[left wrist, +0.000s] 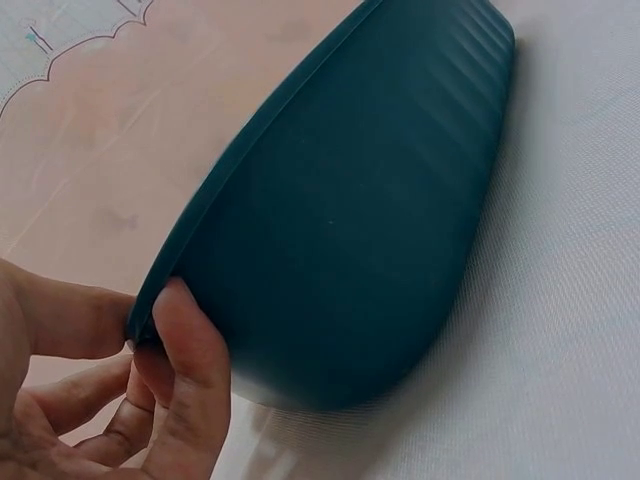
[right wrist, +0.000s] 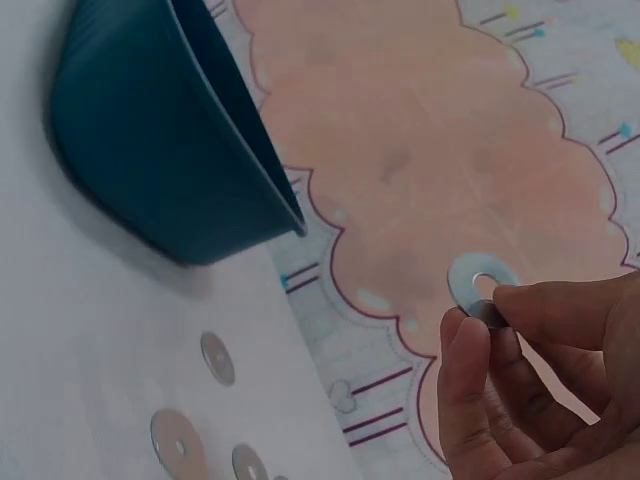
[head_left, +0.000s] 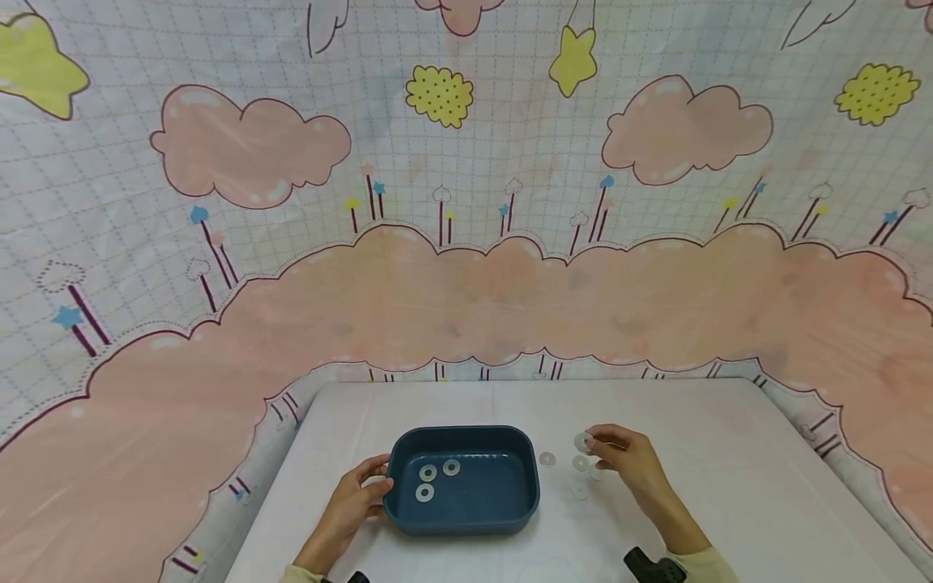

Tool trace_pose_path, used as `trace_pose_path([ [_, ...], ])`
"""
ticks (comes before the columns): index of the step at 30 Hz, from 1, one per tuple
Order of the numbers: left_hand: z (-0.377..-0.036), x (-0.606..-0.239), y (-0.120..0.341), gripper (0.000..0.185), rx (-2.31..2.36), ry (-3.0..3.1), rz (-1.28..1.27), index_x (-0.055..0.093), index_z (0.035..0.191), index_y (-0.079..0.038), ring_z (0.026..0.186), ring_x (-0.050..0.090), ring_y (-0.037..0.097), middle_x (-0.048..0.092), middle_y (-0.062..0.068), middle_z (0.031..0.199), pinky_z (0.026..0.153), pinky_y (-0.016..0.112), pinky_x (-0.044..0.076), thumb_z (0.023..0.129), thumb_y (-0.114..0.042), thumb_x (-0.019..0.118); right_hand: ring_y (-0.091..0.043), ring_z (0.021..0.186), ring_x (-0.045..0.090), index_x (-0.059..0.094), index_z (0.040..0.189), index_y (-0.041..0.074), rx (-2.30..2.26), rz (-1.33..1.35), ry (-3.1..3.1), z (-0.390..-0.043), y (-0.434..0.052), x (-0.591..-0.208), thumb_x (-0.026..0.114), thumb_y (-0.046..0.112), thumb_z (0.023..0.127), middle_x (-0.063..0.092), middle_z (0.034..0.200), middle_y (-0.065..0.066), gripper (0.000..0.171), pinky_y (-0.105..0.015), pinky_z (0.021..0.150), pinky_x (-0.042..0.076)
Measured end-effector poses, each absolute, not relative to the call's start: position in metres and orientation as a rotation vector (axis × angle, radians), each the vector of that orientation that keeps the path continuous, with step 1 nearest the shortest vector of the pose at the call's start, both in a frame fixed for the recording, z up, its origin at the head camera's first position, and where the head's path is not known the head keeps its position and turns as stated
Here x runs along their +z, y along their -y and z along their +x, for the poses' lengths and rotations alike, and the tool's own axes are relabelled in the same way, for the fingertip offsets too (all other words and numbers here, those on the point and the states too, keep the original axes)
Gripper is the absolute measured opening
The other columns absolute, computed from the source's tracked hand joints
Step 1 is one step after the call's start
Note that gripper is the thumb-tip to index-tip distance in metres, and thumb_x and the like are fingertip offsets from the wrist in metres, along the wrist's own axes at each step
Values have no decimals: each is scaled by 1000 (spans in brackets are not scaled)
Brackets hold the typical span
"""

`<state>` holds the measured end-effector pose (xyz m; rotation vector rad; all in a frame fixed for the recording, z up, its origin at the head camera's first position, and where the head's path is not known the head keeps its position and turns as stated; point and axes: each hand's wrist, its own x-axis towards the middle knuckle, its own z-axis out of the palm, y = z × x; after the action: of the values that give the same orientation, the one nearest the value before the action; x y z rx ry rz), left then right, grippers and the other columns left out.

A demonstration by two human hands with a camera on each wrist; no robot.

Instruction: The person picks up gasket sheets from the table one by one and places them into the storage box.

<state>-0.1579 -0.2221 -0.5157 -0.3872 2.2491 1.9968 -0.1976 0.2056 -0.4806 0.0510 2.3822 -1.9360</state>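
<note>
The right hand point(head_left: 630, 463) pinches a washer point(head_left: 583, 442) above three or perhaps four loose washers point(head_left: 580, 463) (faint on the white table point(head_left: 729, 453)), at the tray's point(head_left: 466, 522) three o'clock. The left hand point(head_left: 357, 498) grips its rim; three washers inside point(head_left: 425, 492).

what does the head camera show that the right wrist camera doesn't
Only the head view shows the left hand gripping the blue tray by its rim, three washers lying inside it, and the whole white table. Only the right wrist view shows, close up, the right hand's fingertips pinching a washer. Both show the tray, the right hand and loose washers on the table.
</note>
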Motion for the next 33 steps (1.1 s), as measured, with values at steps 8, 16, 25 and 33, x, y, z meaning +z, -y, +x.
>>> trace_pose_path([
  [8, -158, -516, 223, 47, 1994, -2244, -391, 53, 135, 1, 74, 59, 19, 50, 12, 113, 59, 31, 51, 89, -1, 62, -17, 91, 68, 63, 119, -2, -1991, 24, -2292, -198, -186, -476, 67, 17, 92, 68, 108, -15, 33, -24, 75, 56],
  [16, -158, -516, 223, 47, 1999, -2238, -405, 52, 136, 2, 73, 58, 19, 50, 13, 114, 58, 32, 50, 90, -1, 62, -19, 88, 68, 66, 114, -2, -2017, 16, -2227, -203, -166, -470, 71, 17, 89, 69, 99, -8, 31, -26, 71, 55],
  [25, -160, -515, 222, 47, 1977, -2255, -414, 52, 135, 1, 75, 58, 19, 49, 12, 113, 59, 31, 50, 89, -1, 62, -22, 86, 68, 67, 111, -1, -2036, -19, -2179, -208, -144, -464, 71, 14, 88, 70, 94, -6, 29, -27, 69, 54],
  [33, -161, -514, 223, 47, 1982, -2252, -408, 53, 135, 2, 75, 58, 19, 49, 13, 113, 59, 31, 51, 89, -1, 62, -20, 84, 68, 64, 113, -5, -2049, -114, -2083, -209, -123, -459, 69, 14, 89, 70, 89, -1, 31, -25, 68, 53],
])
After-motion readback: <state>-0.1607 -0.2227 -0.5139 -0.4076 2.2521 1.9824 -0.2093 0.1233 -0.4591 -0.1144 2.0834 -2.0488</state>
